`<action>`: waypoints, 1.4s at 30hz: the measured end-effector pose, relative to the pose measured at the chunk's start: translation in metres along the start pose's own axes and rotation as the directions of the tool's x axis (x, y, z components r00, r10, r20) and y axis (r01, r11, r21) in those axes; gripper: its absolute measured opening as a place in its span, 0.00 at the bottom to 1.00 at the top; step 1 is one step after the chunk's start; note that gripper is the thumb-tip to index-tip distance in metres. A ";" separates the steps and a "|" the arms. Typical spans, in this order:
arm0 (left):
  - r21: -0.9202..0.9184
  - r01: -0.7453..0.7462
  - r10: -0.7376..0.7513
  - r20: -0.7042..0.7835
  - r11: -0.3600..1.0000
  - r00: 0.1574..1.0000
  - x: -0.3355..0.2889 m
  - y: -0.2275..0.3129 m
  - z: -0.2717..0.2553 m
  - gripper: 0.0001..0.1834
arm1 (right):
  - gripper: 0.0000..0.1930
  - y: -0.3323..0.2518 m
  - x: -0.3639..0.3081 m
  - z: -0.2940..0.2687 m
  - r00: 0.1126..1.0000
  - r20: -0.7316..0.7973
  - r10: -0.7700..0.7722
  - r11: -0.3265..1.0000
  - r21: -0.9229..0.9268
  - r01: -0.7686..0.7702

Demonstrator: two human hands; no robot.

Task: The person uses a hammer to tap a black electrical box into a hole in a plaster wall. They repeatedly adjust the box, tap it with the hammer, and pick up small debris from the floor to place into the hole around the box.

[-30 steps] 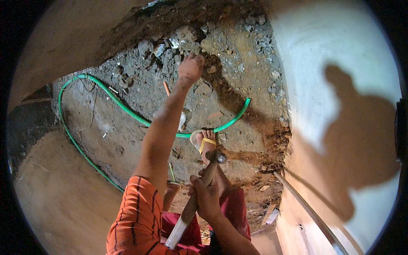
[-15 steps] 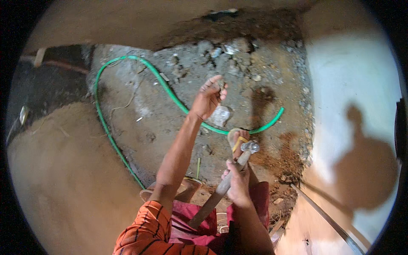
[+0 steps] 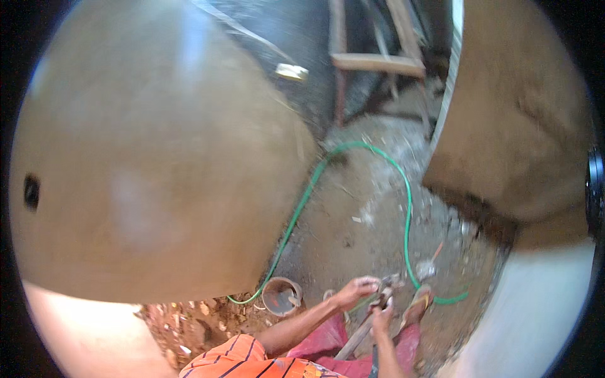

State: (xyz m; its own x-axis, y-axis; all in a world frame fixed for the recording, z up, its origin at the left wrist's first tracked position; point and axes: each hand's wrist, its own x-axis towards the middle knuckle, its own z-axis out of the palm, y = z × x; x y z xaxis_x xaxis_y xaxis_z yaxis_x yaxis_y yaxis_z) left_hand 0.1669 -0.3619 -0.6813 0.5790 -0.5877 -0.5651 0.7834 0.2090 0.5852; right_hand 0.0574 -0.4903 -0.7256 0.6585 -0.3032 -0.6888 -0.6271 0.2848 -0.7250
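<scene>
My right hand is closed round the wooden handle of a hammer, held slanting over my lap. Its metal head end is up by my fingers and blurred. Just left of it, my left hand is bent with its fingers drawn together close to the hammer's head; whatever they pinch is too blurred to name. A dark, narrow thing shows beside my right forearm. My sandalled foot rests on the ground just right of the hands.
A green hose loops over the wet, rough floor. Left of my hands stands a bucket, near rubble. A plastered brown wall fills the left; a wooden frame stands at the back. Another wall rises on the right.
The view has swung left, bringing in the bucket and wooden frame. My left hand, earlier stretched forward with a small greyish lump, has drawn back beside the hammer, which my right hand still grips.
</scene>
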 end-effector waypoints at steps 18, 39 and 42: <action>0.154 -0.652 0.608 -0.564 0.743 0.559 -0.338 0.081 -0.019 0.13 | 0.12 -0.177 -0.259 0.220 0.601 0.793 -0.100 0.975 -0.043 0.218; 0.567 -0.496 0.690 -0.717 0.658 0.096 -0.376 0.159 -0.059 0.28 | 0.12 -0.361 -0.246 0.482 0.221 0.937 -0.272 0.947 0.220 0.234; 0.430 -0.607 0.606 -0.788 0.668 0.108 -0.373 0.152 -0.052 0.26 | 0.12 -0.419 -0.314 0.535 0.016 0.885 -0.466 0.800 0.414 0.434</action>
State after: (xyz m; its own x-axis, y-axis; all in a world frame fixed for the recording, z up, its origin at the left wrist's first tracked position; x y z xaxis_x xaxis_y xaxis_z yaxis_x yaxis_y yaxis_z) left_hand 0.0820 -0.0704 -0.4122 0.7150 0.6794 -0.1647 0.0744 0.1603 0.9843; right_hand 0.3360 -0.0276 -0.2066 0.6706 0.6671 0.3245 -0.0441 0.4724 -0.8803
